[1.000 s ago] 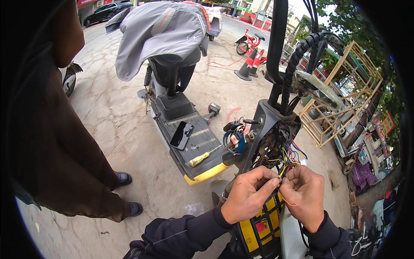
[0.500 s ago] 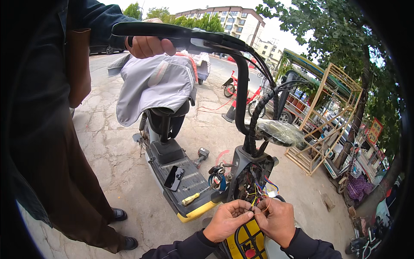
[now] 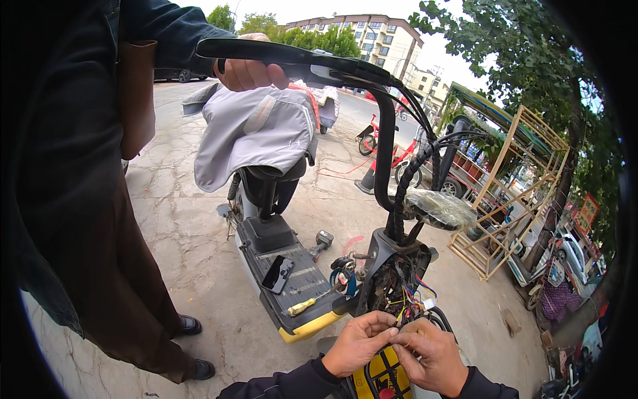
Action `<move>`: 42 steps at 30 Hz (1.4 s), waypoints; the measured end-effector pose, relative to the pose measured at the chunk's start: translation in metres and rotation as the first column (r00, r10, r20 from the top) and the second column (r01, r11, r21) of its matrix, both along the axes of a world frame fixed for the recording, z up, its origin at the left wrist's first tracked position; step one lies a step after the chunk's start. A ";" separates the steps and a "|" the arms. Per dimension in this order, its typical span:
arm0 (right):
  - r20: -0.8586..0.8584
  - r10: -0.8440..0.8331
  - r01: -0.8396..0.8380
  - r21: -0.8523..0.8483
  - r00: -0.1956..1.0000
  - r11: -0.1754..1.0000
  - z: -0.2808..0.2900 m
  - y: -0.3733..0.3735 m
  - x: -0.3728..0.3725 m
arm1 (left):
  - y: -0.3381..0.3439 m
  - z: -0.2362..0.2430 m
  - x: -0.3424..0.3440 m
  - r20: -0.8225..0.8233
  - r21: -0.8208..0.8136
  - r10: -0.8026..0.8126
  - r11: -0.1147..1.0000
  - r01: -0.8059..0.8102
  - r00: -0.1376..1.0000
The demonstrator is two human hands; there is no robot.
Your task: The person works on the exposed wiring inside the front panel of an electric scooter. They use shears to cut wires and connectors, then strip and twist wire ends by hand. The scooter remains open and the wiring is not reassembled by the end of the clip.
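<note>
My left hand [image 3: 359, 346] and my right hand [image 3: 432, 359] meet low in the view, both with fingertips pinched on thin wires [image 3: 401, 312] that come out of the open front column of an electric scooter [image 3: 375, 272]. Several coloured wires and connectors hang in that opening. Below my hands is a yellow panel under a black grid basket [image 3: 372, 376]. On the scooter's footboard lie a phone [image 3: 278, 272] and a yellow-handled screwdriver [image 3: 302, 307]. A bunch of small items with a blue band [image 3: 347, 282] hangs beside the column.
A person [image 3: 86, 219] stands at the left, one hand [image 3: 246, 72] gripping the handlebar [image 3: 279, 50]. A grey cover [image 3: 252, 133] drapes the seat. A cordless tool [image 3: 322, 239] lies beyond the footboard. A wooden frame [image 3: 492, 206], red bicycle [image 3: 399, 156], tree and clutter line the right.
My view has tilted up, bringing the handlebar and the other person's hand on it into sight. My hands stay at the wires, with the right hand's fingers shifted over the left's fingertips.
</note>
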State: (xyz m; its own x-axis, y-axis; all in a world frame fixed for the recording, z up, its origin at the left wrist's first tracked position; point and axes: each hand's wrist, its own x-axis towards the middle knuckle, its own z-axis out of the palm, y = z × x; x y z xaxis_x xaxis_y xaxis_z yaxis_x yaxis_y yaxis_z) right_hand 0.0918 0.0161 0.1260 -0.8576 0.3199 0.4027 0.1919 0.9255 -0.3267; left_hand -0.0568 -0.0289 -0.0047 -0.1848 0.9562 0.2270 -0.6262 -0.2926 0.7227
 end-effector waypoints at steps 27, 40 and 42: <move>0.072 -0.443 0.446 -0.248 0.894 0.860 0.017 0.029 0.008 | -0.012 0.012 -0.009 0.026 -0.047 -0.050 0.998 0.051 0.998; -0.147 -0.420 0.395 -0.173 0.896 0.902 0.003 0.058 -0.005 | -0.008 0.014 -0.009 0.014 -0.043 -0.089 0.995 0.090 0.996; -0.125 -0.327 0.310 -0.139 0.937 0.940 0.006 0.061 -0.003 | -0.009 0.015 -0.009 -0.009 -0.052 -0.084 0.995 0.083 0.996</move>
State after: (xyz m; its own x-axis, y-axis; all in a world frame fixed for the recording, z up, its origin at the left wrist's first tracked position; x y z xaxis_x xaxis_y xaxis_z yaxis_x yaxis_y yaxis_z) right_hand 0.0884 0.0768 0.1319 -0.6384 0.6184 0.4583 0.4138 0.7778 -0.4732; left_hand -0.0654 -0.0377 0.0103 -0.1013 0.9787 0.1784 -0.6386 -0.2015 0.7427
